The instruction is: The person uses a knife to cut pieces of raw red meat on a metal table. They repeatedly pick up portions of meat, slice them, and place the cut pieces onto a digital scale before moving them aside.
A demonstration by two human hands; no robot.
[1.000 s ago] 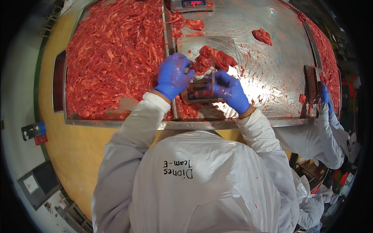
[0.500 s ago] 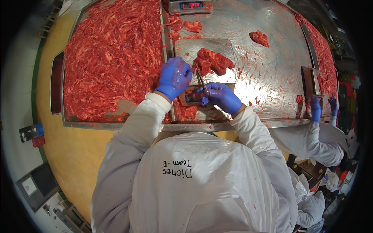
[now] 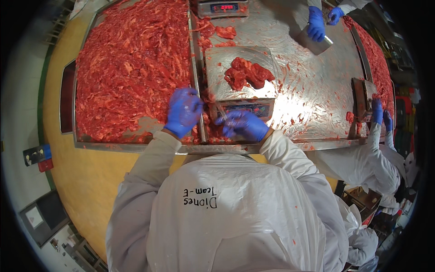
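Dark red, glossy lump of raw meat (image 3: 248,74): located on the square, brushed-steel weighing platform (image 3: 216,61) of the nearer scale, untouched by either hand. Its outline is irregular, with folded lobes and a lumpy, wet surface. It is judged to be soft, limp and slippery, moderately heavy for its bulk, and apt to sag or tear at thin edges; hold would best be taken under the thick middle, with a broad, cupped grasp.

Right hand (image 3: 247,125), in a thin blue glove: fingers closed around a slim, pale, blade-like tool (image 3: 220,109), partly blurred, pointed up and leftward in front of the scale's dark control panel (image 3: 264,110). The tool is judged light and stiff, best held by its covered lower end.

Left hand (image 3: 183,113), likewise gloved: fingers curled, held near the raised steel divider (image 3: 195,54); whether anything is gripped cannot be told.

Left of the divider, a broad bed of shredded-looking red meat (image 3: 131,68), streaked with paler fat, is spread. To the right, the shiny metal table (image 3: 317,86) is smeared and flecked with red scraps. At the upper right, a flat metal piece (image 3: 318,44) is handled by a co-worker's blue-gloved hand (image 3: 316,25).
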